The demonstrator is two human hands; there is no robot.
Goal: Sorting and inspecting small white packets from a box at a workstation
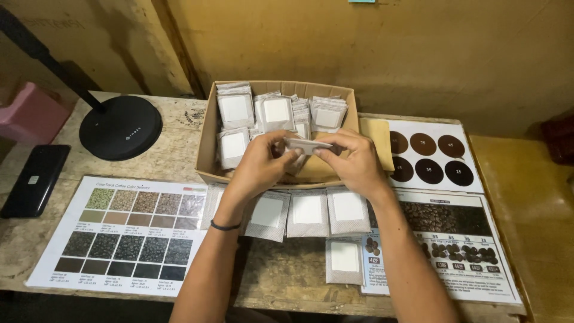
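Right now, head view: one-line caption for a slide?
Left hand and right hand hold a small white sachet over a cardboard box of sachets, more laid out on the table.

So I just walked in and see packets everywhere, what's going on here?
A person holds one small white packet between the left hand and right hand, over a cardboard box of similar packets. More packets lie in a row on the wooden table in front, between printed charts.

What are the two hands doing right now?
Left hand: closed, pinching the small white packet.
Right hand: closed, pinching the same packet's other end.
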